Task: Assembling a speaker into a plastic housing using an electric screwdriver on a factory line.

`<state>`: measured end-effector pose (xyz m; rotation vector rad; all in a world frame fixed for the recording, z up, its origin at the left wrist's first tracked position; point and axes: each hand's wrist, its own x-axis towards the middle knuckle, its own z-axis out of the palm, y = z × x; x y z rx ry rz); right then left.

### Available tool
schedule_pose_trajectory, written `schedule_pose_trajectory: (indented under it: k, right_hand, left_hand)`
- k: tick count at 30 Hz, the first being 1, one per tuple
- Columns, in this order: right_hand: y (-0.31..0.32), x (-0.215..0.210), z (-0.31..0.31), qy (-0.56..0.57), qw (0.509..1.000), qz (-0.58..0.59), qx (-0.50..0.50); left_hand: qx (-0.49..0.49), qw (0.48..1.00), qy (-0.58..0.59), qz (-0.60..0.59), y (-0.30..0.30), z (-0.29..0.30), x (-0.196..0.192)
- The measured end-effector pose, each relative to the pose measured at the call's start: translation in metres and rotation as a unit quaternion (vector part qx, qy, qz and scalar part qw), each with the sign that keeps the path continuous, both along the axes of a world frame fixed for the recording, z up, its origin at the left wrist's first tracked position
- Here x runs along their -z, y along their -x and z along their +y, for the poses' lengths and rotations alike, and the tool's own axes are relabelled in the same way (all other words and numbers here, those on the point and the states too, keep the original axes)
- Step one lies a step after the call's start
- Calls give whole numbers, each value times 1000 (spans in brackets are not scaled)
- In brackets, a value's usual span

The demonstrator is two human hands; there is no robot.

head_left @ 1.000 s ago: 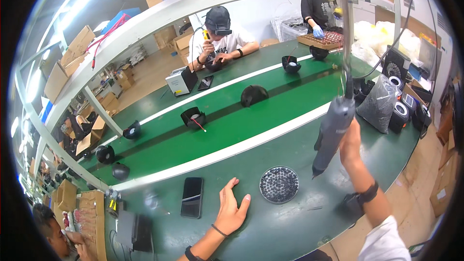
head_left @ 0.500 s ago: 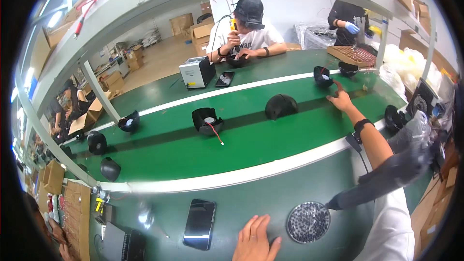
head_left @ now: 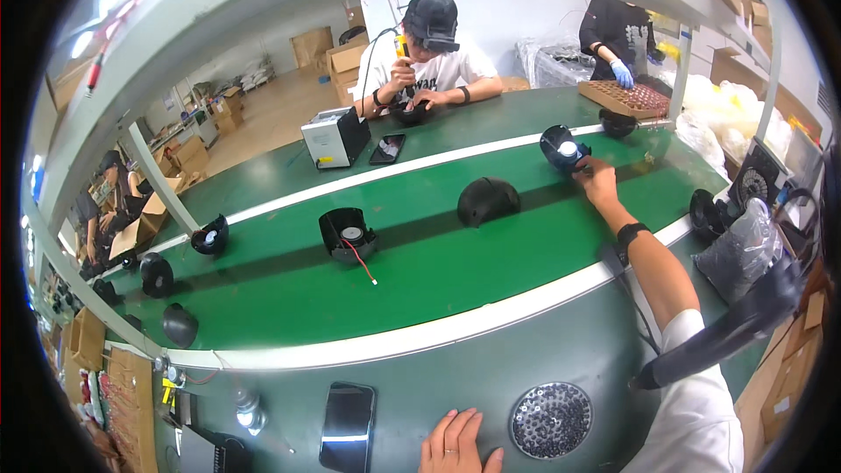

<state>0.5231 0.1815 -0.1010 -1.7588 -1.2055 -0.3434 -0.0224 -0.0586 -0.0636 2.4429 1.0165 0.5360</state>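
My right hand (head_left: pixel 597 182) is stretched over the green conveyor belt, its fingers closed on the near edge of a black rounded plastic shell (head_left: pixel 552 142). That shell is tilted with its hollow side showing, and a pale round part sits inside it. On the bench, my left hand (head_left: pixel 457 445) lies flat with its fingers out, holding nothing. Beside it is a round dish of small black parts (head_left: pixel 552 420). To its other side lies a dark phone (head_left: pixel 348 429). A dark elongated tool (head_left: pixel 727 333) hangs over my right forearm.
More black shells stand along the belt, one with a speaker and red wire (head_left: pixel 348 235), another dome side up (head_left: pixel 488 202). A white metal frame (head_left: pixel 162 177) borders the belt. Opposite, a person works beside a white box-shaped device (head_left: pixel 328 142); another person reaches into a partitioned tray (head_left: pixel 626 101).
My right hand has closed on the black shell, which is now turned and shows its pale part more. The whole view has shifted slightly. My left hand stays on the bench.
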Motion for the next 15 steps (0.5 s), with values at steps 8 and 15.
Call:
schedule_pose_trajectory:
  k: [8,15]
  right_hand:
    - [118,-65,-149,-26,988,-57,-144]
    - [207,-85,-273,45,971,-80,-220]
  left_hand:
    - [8,998,-57,-35,4,3,20]
    - [16,997,-16,-74,3,6,19]
